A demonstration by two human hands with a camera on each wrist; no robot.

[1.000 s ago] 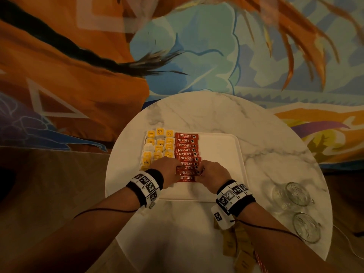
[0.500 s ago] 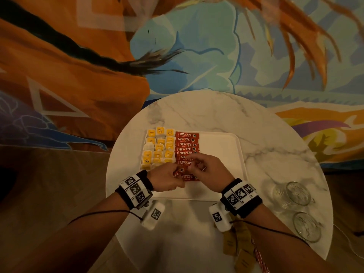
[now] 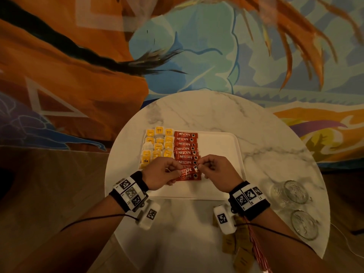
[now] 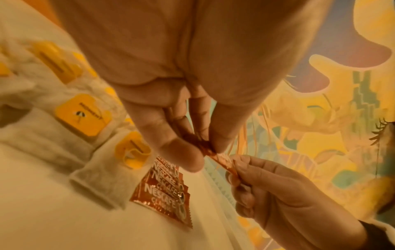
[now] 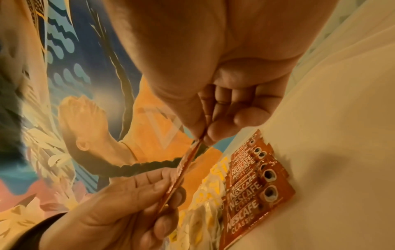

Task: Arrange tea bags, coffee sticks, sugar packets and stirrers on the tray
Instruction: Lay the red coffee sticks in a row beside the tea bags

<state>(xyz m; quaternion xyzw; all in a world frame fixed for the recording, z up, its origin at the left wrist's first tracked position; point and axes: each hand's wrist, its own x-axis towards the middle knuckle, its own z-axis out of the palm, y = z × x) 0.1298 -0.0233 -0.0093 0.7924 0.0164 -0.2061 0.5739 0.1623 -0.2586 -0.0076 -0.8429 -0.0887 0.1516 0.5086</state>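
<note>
While one coffee stick is pinched by both hands, tea bags are placed; sugar packets at 5 o'clock are left.

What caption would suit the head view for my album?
Both hands, left hand and right hand, pinch one coffee stick above the tray.

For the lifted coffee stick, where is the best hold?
By its two short ends, from either side, as the left hand and right hand pinch it now: the coffee stick is thin, flat and long, so end grips keep it level above the row.
</note>
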